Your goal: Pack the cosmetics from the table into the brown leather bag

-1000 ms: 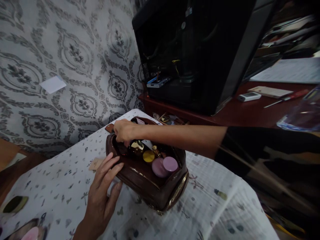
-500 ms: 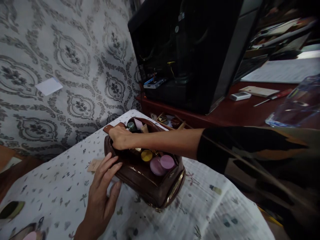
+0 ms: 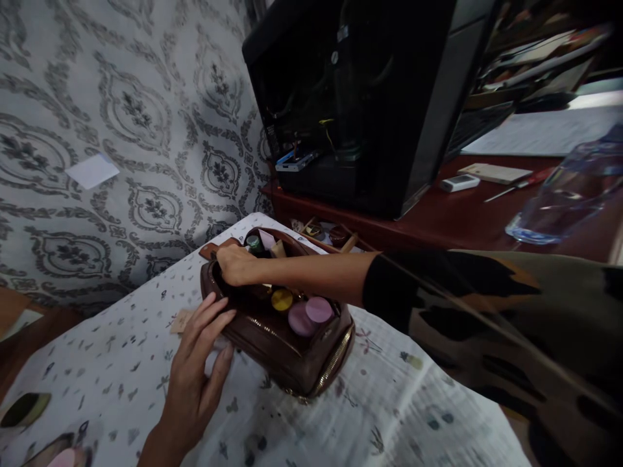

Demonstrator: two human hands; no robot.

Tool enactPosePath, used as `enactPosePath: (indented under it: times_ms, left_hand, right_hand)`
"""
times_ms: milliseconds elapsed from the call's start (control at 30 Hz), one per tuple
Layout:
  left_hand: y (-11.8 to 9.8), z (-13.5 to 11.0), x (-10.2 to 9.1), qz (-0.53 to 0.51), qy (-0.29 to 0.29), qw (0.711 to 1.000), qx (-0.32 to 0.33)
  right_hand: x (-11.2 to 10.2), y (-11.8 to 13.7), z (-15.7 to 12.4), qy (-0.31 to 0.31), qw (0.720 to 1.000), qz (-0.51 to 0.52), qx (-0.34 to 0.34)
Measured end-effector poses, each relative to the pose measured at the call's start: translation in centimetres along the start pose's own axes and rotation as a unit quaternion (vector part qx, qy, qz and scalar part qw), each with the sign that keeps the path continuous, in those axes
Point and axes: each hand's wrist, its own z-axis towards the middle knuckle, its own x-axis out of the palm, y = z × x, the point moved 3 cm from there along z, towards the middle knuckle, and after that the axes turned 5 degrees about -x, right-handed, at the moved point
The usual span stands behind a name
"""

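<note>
A brown leather pouch [image 3: 292, 353] stands open on a white patterned cloth [image 3: 389, 415]. Inside it show two pink round lids [image 3: 309, 314], a yellow lid [image 3: 281, 299] and a green-capped jar [image 3: 253, 243]. My right hand [image 3: 237, 264] reaches across into the pouch's far left end, fingers curled down inside it; what they hold is hidden. My left hand [image 3: 197, 370] lies flat with fingers spread against the pouch's near left side.
A black open computer case [image 3: 360, 104] stands on a dark red desk [image 3: 467, 214] behind the pouch. On the desk lie a white remote [image 3: 459, 183], a screwdriver [image 3: 516, 187], papers and a clear plastic container [image 3: 564, 201]. Patterned wallpaper [image 3: 121, 130] fills the left.
My right hand has shifted slightly toward the pouch's far left corner and sunk deeper. The left hand stays against the pouch's side. The camera has drifted.
</note>
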Motion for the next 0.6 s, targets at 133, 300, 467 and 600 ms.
enactPosePath:
  times_ms: [133, 300, 467, 600]
  left_hand:
    - [-0.1, 0.1, 0.0, 0.006, 0.012, 1.0, 0.003]
    - [-0.3, 0.2, -0.2, 0.013, 0.014, 1.0, 0.01]
    - [-0.2, 0.1, -0.2, 0.015, 0.019, 1.0, 0.009]
    - [-0.1, -0.1, -0.1, 0.018, 0.019, 1.0, 0.009]
  right_hand:
    - [-0.2, -0.6, -0.2, 0.013, 1.0, -0.005, -0.006]
    - [-0.5, 0.1, -0.9, 0.004, 1.0, -0.018, -0.023]
    - [0.3, 1.0, -0.5, 0.003, 0.999, -0.024, -0.043]
    - [0.9, 0.9, 0.0, -0.004, 0.999, -0.029, -0.04]
